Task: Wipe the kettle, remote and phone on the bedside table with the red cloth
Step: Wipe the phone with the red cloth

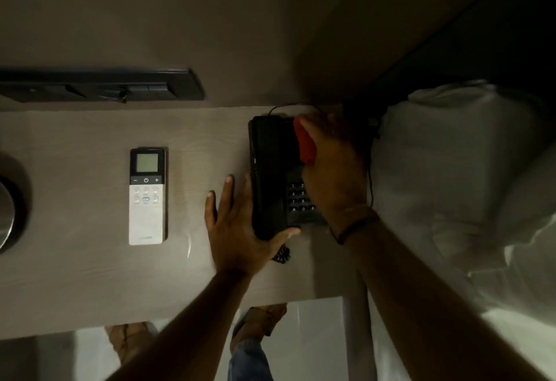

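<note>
A black desk phone (270, 176) sits at the right end of the bedside table (90, 275), its handset in the cradle and its keypad partly showing. My left hand (237, 230) braces the phone's left and near side, thumb curled under the handset's near end. My right hand (334, 164) holds the bunched red cloth (305, 142) pressed on the phone's far right part. A white remote (147, 197) with a dark screen lies flat left of the phone. The kettle (6, 212) shows only as a round metal edge at the far left.
A black switch and socket panel (99, 85) is on the wall behind the table. A bed with white linen (451, 185) lies right beside the table. The phone's coiled cord (281, 254) hangs near the front. My sandalled feet (258, 323) show below the table edge.
</note>
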